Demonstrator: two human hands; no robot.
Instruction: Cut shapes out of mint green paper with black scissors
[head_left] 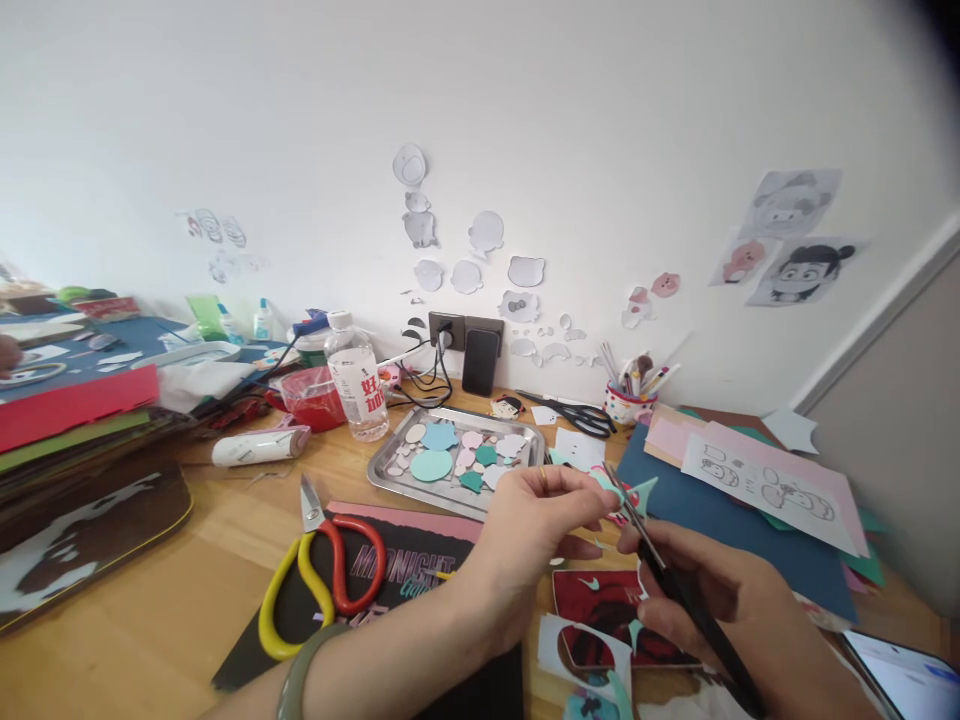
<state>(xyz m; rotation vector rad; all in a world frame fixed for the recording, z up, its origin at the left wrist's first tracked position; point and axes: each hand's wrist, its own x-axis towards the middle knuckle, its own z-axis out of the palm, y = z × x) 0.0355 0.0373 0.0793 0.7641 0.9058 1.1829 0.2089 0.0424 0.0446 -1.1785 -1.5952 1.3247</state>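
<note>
My left hand (525, 530), a ring on one finger, pinches a small piece of mint-green paper (643, 494) between thumb and fingertips. Wrapped round a pair of black-handled scissors (694, 610), my right hand (731, 580) points the blades up and to the left, against the paper. Whether the blades are parted cannot be made out. Beneath the hands are a dark red card (600, 635) with mint scraps on it and a white sheet with a round cut-out (551, 640). Beyond them stands a metal tray (390, 487) of cut paper shapes.
Red-and-yellow-handled scissors (319, 580) lie on a black folder (255, 640) at left. A water bottle (358, 385) stands behind the tray. Black scissors (577, 412) and a pen cup (628, 403) are near the wall. Blue paper (757, 530) lies right, a phone (904, 675) at the front corner.
</note>
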